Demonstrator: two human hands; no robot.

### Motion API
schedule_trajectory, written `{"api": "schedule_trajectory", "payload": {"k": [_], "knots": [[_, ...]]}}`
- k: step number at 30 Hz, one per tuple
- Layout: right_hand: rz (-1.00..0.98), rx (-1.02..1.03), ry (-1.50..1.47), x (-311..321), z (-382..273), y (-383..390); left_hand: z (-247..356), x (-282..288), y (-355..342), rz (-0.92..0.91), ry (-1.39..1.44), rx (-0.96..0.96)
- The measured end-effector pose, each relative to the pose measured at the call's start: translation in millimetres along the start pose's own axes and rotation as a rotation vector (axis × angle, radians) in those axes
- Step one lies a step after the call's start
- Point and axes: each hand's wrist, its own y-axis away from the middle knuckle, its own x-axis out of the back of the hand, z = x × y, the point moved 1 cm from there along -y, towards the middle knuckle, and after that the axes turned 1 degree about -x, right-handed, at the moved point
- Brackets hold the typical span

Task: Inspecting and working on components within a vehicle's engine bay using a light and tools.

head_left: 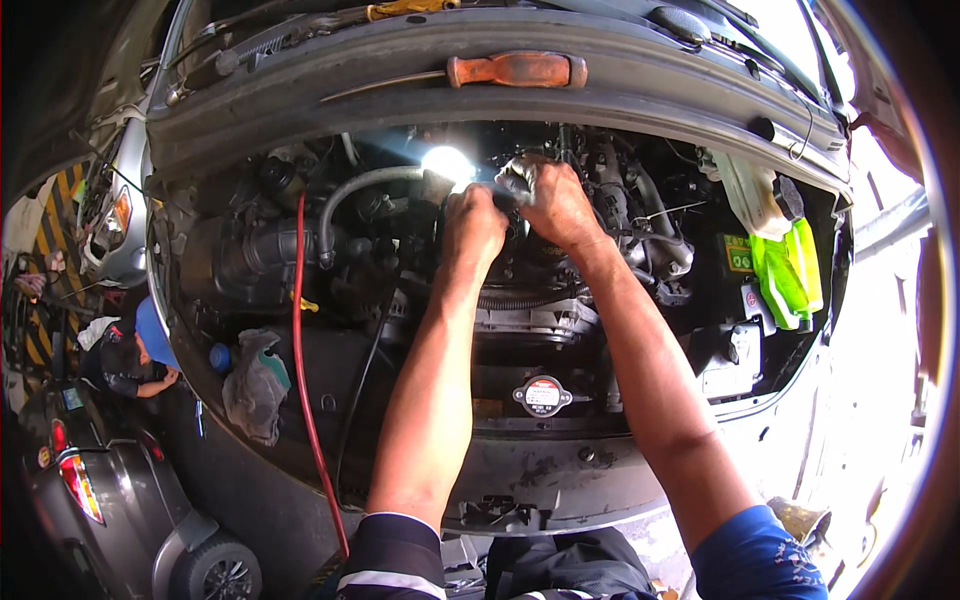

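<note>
Both my arms reach over the front of a car into its engine bay. My left hand (472, 226) is closed, its fingers curled down beside a bright work light (447, 163). Close to its right, my right hand (556, 203) is closed too, knuckles up, with something greyish and dark at its fingertips. What either hand grips is hidden by the fingers and the glare. A pale curved hose (345, 197) runs toward the light from the left. Below my hands lies a black ribbed conduit (525, 299) across the engine.
A screwdriver (515, 71) with an orange handle rests on the cowl. A red hose (301, 360) crosses the left side, near a grey rag (260, 388). The radiator cap (541, 397) is in front; a yellow-green bottle (788, 272) sits right. A person in a blue cap (154, 332) crouches left.
</note>
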Motion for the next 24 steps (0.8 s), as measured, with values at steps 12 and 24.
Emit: {"api": "schedule_trajectory", "payload": {"k": [12,24], "knots": [[0.155,0.04,-0.016,-3.8,-8.2,4.5,5.9,2.1,7.8,0.007,-0.092,-0.086],[0.058,-0.007,0.046,-7.8,-3.8,3.5,2.8,1.3,5.3,-0.013,-0.111,-0.013]]}}
